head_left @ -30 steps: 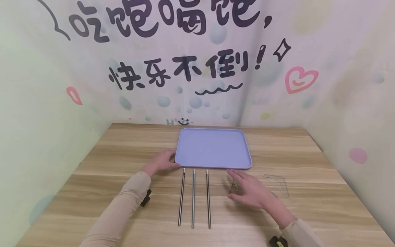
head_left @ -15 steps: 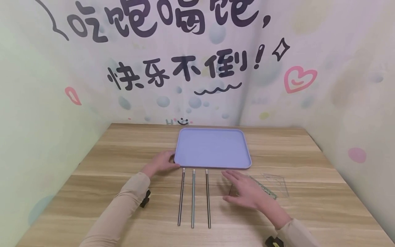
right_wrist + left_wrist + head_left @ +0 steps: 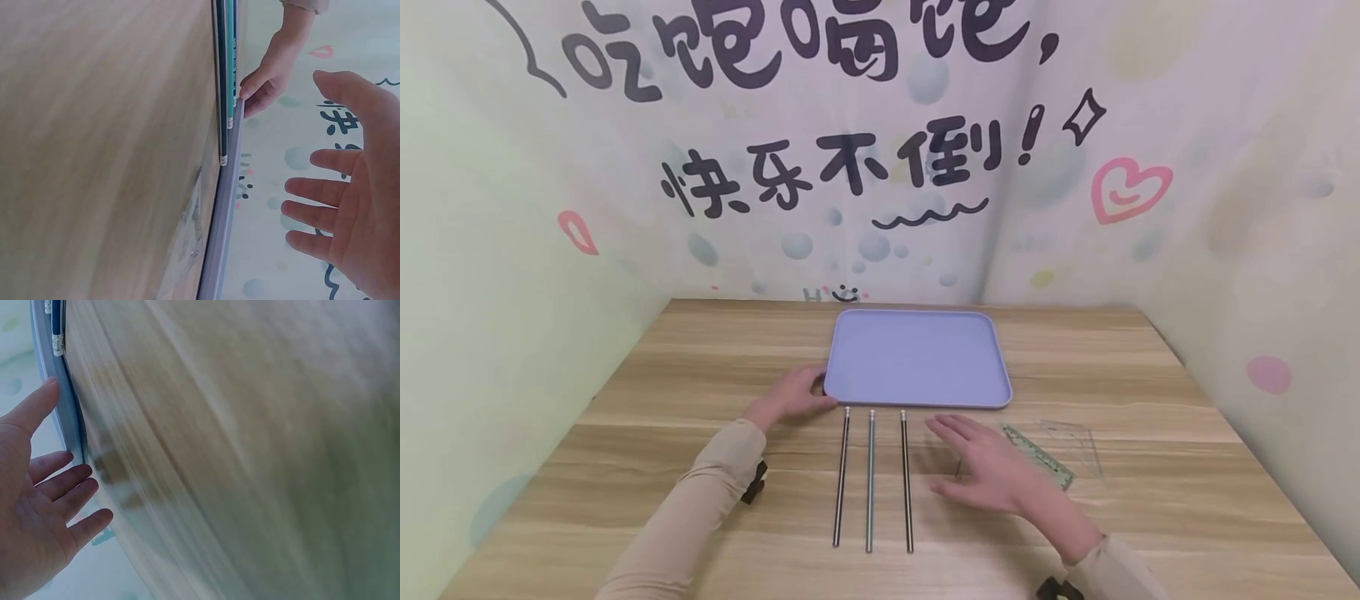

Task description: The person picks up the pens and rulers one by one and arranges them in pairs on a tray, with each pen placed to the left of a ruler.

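Note:
A lavender tray lies flat at the back of the table. My left hand is at its front left corner, thumb along the front edge and fingers by the left side; the left wrist view shows these fingers loosely extended. Three pencils, two dark and one teal, lie side by side before the tray, eraser ends toward it. To their right my right hand hovers with fingers spread, holding nothing. A clear piece shows partly from beneath it. Just beyond lie a green ruler and a transparent set square.
The wood-grain table reaches back to a printed wall cloth with black lettering, and pale walls close in on both sides. A dark strap piece sits under the left wrist, with another by the right cuff.
My right hand has shifted left toward the pencils, and the green ruler it hid has come into sight. The left hand, tray and pencils look unmoved.

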### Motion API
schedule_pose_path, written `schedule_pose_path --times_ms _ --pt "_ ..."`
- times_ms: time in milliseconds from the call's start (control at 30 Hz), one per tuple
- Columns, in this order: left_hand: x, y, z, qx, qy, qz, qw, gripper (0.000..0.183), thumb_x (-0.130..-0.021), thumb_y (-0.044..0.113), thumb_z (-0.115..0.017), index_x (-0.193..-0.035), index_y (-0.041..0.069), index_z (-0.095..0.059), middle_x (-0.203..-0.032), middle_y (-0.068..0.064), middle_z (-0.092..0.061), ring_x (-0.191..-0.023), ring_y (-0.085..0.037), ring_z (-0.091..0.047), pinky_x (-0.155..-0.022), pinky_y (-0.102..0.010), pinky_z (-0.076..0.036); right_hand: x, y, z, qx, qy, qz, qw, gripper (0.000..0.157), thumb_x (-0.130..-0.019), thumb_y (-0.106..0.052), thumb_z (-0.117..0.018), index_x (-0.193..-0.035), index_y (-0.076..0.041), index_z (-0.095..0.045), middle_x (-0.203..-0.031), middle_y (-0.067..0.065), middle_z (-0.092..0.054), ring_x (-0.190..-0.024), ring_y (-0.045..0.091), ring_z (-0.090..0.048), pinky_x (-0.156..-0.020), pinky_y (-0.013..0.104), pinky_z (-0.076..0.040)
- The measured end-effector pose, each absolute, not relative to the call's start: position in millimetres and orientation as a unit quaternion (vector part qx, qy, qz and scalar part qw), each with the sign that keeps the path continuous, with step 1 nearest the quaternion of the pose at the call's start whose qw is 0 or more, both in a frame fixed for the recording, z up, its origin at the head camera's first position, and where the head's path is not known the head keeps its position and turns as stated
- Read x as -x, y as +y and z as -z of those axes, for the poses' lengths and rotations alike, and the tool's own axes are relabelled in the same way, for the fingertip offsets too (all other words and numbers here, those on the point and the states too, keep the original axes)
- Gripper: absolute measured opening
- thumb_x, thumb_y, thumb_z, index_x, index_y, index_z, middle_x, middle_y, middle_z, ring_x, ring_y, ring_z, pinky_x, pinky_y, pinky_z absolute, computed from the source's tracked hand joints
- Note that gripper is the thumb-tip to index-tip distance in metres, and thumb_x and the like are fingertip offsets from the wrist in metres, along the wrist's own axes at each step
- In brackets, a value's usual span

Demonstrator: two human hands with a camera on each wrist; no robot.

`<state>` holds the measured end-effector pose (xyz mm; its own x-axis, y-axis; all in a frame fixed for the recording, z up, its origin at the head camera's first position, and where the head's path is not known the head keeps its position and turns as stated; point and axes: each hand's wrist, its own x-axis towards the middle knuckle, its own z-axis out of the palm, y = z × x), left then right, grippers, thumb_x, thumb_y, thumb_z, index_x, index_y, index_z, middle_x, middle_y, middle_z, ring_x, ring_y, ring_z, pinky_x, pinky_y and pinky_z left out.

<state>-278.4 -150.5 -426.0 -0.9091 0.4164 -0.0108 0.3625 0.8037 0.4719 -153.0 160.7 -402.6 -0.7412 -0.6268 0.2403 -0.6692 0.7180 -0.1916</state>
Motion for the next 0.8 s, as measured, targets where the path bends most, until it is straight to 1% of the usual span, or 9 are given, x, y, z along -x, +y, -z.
schedule_pose_path --times_ms 67,233,400,533,667,800 --pt "279 -150 426 -0.201 0.949 -0.235 0.06 0.055 -0.079 0.029 -0.07 -0.124 0.005 -0.052 -0.124 -0.013 -0.055 -0.114 -0.027 -0.05 -0.099 -0.042 -0.039 153 159 402 -0.355 -0.921 -0.131 0.088 0.076 -0.076 -0.046 -0.065 -0.134 -0.003 -0.041 -0.133 0.018 -0.045 -0.121 0.036 -0.043 -0.098 0.051 -0.037" --pt "280 -151 425 -0.2 0.95 -0.234 0.06 0.055 -0.079 0.029 -0.069 -0.125 0.004 -0.052 -0.124 -0.014 -0.054 -0.115 -0.029 -0.049 -0.099 -0.043 -0.038 153 153 399 -0.362 -0.919 -0.122 0.1 0.076 -0.076 -0.047 -0.065 -0.133 -0.003 -0.042 -0.132 0.019 -0.046 -0.12 0.037 -0.043 -0.098 0.05 -0.038" --pt "278 -150 424 -0.199 0.951 -0.229 0.061 0.056 -0.08 0.03 -0.068 -0.125 0.003 -0.051 -0.125 -0.015 -0.053 -0.116 -0.03 -0.048 -0.1 -0.045 -0.037 151 147 398 -0.36 -0.924 -0.107 0.079 0.076 -0.077 -0.049 -0.063 -0.135 -0.005 -0.041 -0.136 0.016 -0.043 -0.125 0.034 -0.039 -0.102 0.047 -0.035" --pt "277 -150 425 -0.2 0.951 -0.229 0.059 0.055 -0.079 0.029 -0.069 -0.124 0.003 -0.052 -0.122 -0.014 -0.055 -0.113 -0.029 -0.05 -0.098 -0.044 -0.039 147 142 399 -0.362 -0.926 -0.09 0.05 0.077 -0.078 -0.051 -0.061 -0.137 -0.007 -0.039 -0.138 0.015 -0.041 -0.126 0.033 -0.037 -0.104 0.046 -0.032" --pt "276 -149 426 -0.197 0.95 -0.235 0.063 0.054 -0.079 0.029 -0.07 -0.124 0.004 -0.052 -0.12 -0.013 -0.057 -0.11 -0.027 -0.052 -0.096 -0.043 -0.041 142 137 403 -0.364 -0.927 -0.088 0.033 0.078 -0.077 -0.052 -0.061 -0.137 -0.007 -0.039 -0.138 0.016 -0.04 -0.126 0.034 -0.037 -0.102 0.05 -0.033" --pt "277 -149 425 -0.196 0.949 -0.238 0.066 0.056 -0.079 0.029 -0.069 -0.126 0.004 -0.051 -0.123 -0.014 -0.055 -0.113 -0.028 -0.05 -0.098 -0.043 -0.039 138 133 403 -0.362 -0.928 -0.088 0.027 0.079 -0.076 -0.053 -0.061 -0.138 -0.01 -0.038 -0.14 0.015 -0.039 -0.127 0.034 -0.036 -0.101 0.052 -0.034"
